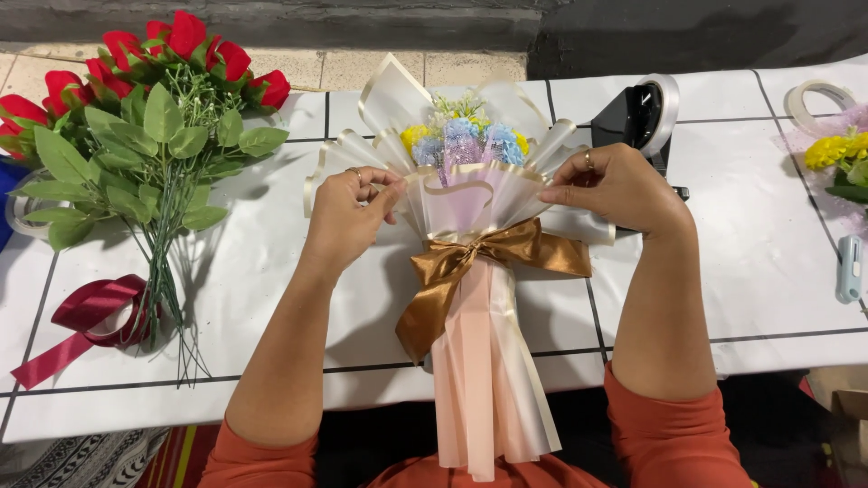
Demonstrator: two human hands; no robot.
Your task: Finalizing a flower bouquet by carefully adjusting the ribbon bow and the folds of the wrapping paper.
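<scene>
Head view, centre frame: I am pinching the bouquet wrap on the counter with left hand and right hand fingers clamped; pulling unevenly, I judge, risks creasing or tearing it.

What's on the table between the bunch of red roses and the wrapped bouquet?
In the head view, only bare white table and the left hand.

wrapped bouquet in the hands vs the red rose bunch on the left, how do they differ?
The wrapped bouquet is sheathed in cream and pink paper; the red rose bunch has bare stems and leaves. The bouquet holds blue and yellow blooms; the bunch is all red. A gold bow is tied round the bouquet; the dark red ribbon beside the bunch lies loose. The left hand and right hand pinch the bouquet's wrap; nothing touches the bunch. Both lie on the white table.
</scene>
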